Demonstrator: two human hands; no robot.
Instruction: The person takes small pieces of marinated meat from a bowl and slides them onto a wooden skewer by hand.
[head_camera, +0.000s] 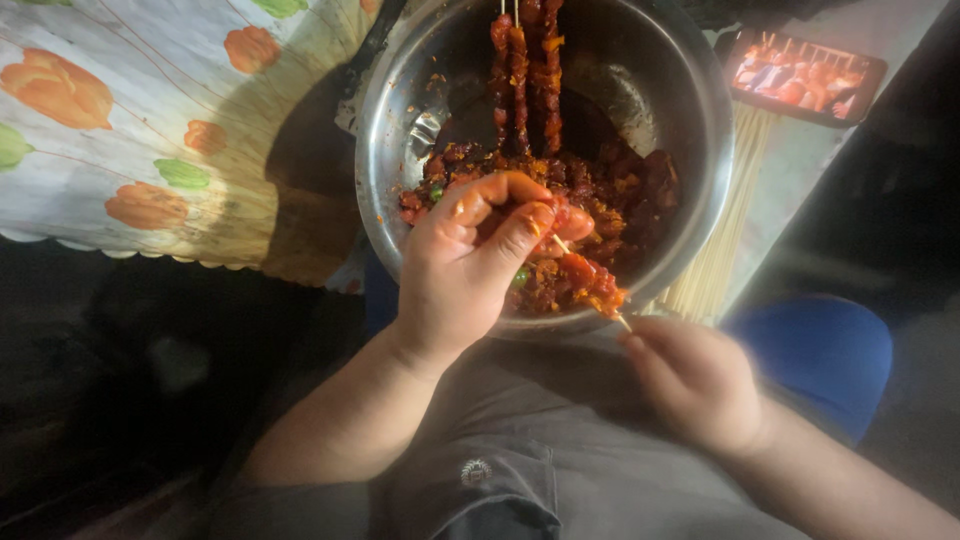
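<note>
— What is the left hand doing?

— Its thumb and fingers are pinched around a piece of red, spiced meat, pressing it onto a thin wooden skewer. It works right over the near rim of the bowl, likely so drips and loose bits fall back inside.

— And the right hand?

— It is closed on the skewer's bare end, just outside the near rim, holding the stick slanted up into the bowl. That looks like a way to brace it while the other hand pushes meat along. A few pieces already sit on it.

— Where is the rest of the meat?

— Heaped in the steel bowl, which rests on the person's lap against grey clothing. Finished skewers lean on the far rim, their sticks pointing out, probably to keep them apart from the loose meat.

— Anything around it?

— A bundle of bare sticks lies beside the bowl's right edge, within reach. A phone glows beyond them, and a flowered cloth lies to the left.
</note>
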